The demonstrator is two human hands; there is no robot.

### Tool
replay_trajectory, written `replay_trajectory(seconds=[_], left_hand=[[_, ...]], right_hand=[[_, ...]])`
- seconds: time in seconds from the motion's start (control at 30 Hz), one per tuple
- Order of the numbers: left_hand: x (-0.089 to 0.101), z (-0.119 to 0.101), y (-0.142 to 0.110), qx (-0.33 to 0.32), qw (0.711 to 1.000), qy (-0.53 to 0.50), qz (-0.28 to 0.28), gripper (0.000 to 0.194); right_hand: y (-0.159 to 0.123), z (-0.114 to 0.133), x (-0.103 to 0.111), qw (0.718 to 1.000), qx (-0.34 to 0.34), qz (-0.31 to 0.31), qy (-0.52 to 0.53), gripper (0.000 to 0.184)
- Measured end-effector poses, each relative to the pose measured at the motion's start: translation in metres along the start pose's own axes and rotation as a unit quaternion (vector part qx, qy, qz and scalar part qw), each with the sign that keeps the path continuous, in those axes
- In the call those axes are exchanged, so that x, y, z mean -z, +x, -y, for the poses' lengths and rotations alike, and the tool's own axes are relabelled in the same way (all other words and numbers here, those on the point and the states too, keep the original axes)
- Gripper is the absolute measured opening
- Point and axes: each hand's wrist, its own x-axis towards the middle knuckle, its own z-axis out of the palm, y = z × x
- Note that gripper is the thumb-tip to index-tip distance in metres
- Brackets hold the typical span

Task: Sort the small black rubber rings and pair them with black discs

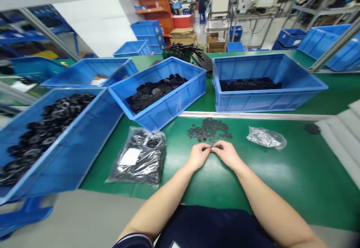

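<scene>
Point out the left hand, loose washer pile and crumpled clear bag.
Left hand (198, 157), head view, back of hand.
Loose washer pile (209, 130), head view, centre.
Crumpled clear bag (266, 138), head view, middle.

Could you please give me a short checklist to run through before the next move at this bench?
1. The left hand and right hand both meet on the small black piece: ok.
2. The pile of small black rings lies apart from both hands: ok.
3. The filled clear plastic bag is sealed: cannot tell.
4. The white label on that bag is readable: cannot tell, too blurred.
5. The crumpled clear bag has parts inside: cannot tell.
</scene>
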Motion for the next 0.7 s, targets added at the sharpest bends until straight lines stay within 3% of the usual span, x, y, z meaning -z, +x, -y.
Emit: replay_trajectory(seconds=[0.17,0.4,0.47,0.57,0.7], left_hand=[[0.004,0.004,-0.002,-0.009,0.999,-0.030,0.024,0.025],[0.006,0.001,-0.001,0.028,0.997,-0.058,0.048,0.035],[0.008,-0.001,0.000,0.051,0.993,-0.093,0.061,0.038],[0.020,-0.003,0.001,0.069,0.988,-0.127,0.046,0.038],[0.050,-0.002,0.006,0.059,0.998,0.001,-0.032,0.031]], right_hand=[[0.003,-0.003,0.003,0.999,0.002,0.002,-0.035,0.018],[0.002,-0.004,0.003,0.995,-0.063,0.019,0.075,0.019],[0.001,-0.001,0.005,0.977,-0.114,0.056,0.171,0.025],[0.002,0.004,0.012,0.929,-0.165,0.094,0.319,0.028],[0.006,0.005,0.019,0.910,-0.181,0.073,0.365,0.028]])
